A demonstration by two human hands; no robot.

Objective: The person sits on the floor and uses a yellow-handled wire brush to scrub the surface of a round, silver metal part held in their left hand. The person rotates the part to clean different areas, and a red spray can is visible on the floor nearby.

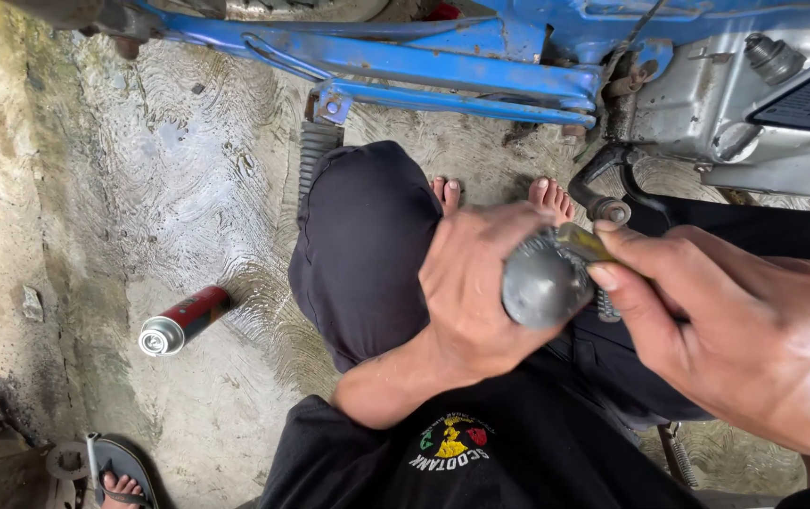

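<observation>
Btwn hands (612, 311): grey metal part (541, 283)

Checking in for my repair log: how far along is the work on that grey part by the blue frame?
Done: the grey round part is off the blue frame. In hand: the left hand grips it while the right hand works a small yellowish piece against it. Left: it is not back on the frame; the spray can lies on the floor.
</observation>
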